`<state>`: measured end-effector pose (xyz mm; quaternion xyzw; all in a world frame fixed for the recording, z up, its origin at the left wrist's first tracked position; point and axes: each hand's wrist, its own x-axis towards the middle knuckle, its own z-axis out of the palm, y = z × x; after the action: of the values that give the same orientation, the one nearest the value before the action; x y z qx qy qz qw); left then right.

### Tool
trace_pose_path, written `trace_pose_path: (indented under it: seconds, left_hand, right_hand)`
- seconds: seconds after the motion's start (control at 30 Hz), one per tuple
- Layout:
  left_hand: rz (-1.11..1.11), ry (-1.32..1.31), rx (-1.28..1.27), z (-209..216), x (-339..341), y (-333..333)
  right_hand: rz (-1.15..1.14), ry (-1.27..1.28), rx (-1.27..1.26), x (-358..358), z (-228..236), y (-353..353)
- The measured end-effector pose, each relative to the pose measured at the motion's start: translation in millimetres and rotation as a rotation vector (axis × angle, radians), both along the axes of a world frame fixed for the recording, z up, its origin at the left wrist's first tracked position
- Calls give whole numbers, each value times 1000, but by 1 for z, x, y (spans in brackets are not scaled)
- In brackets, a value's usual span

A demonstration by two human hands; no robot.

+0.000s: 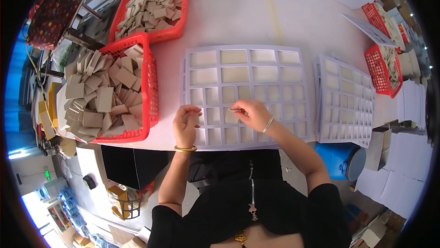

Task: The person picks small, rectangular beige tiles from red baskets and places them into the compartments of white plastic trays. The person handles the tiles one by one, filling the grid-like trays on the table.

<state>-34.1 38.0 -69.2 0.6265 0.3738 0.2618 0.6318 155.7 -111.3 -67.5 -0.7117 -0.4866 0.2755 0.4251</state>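
Observation:
A white grid panel [217, 84] with rectangular compartments lies in front of me on the table. Several compartments, mostly in its middle columns, look beige inside, others paler. My right hand [251, 115] pinches a small beige tile [232, 116] between thumb and fingers, over a compartment in the second row from the near edge. At the panel's left edge, my left hand [187, 122] is closed with its fingers curled. What those fingers hold, if anything, is hidden.
Two red baskets heaped with beige tiles stand at left: a near basket [145, 87] and a far basket [184, 12]. Stacked grid panels [322, 99] lie to the right, with more red baskets [379, 76] beyond. A blue drum [332, 158] sits below the table's right side.

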Motion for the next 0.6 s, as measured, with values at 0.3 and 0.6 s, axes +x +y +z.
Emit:
trace_pose_path:
  seconds: [0.3, 0.6]
  left_hand:
    - [228, -68, 15, -15, -51, 26]
    - [89, 150, 316, -32, -54, 30]
  right_hand:
    - [37, -246, 64, -9, -22, 16]
    - [75, -739, 39, -20, -4, 14]
